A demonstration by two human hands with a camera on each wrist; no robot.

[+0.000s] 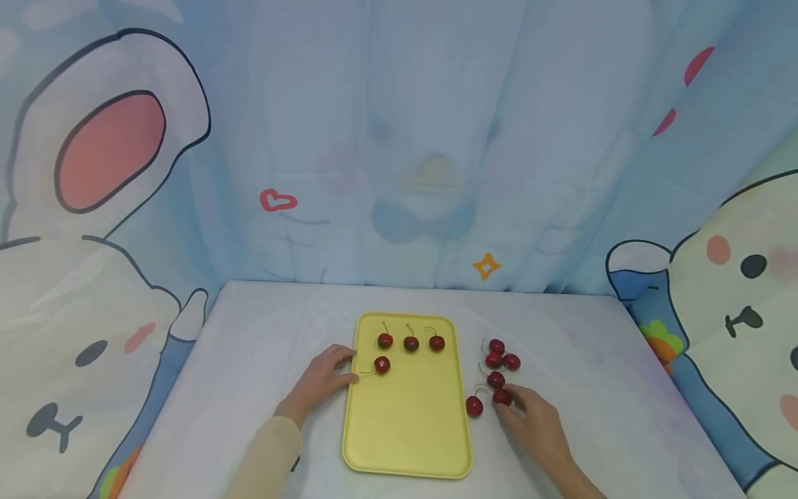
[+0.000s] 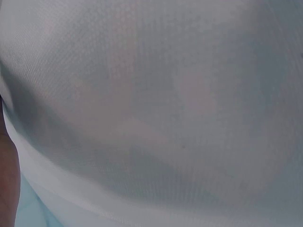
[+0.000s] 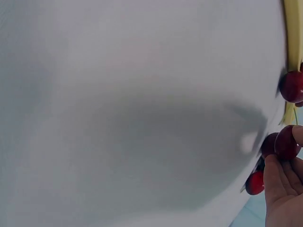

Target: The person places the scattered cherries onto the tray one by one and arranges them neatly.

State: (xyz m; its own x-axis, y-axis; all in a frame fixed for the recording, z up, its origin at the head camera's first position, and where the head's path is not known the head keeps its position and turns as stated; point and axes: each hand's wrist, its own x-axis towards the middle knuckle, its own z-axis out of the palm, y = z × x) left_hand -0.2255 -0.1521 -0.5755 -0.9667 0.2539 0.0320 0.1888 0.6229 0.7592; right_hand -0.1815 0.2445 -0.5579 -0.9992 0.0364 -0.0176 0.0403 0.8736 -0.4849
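Note:
A yellow tray lies on the table with several dark red cherries on it. Three of them, including the middle cherry, form a row near its far end. Another cherry sits below the row at the left, its stem pointing left. My left hand rests at the tray's left edge, thumb and fingers apart along the rim. To the right of the tray, my right hand pinches a cherry between thumb and fingers. In the right wrist view, other cherries lie close around it.
Beside the tray's right rim sits a loose cherry. Farther back is a small cluster of cherries, some with stems. A white cloth covers the table. A blue cartoon-printed curtain hangs behind.

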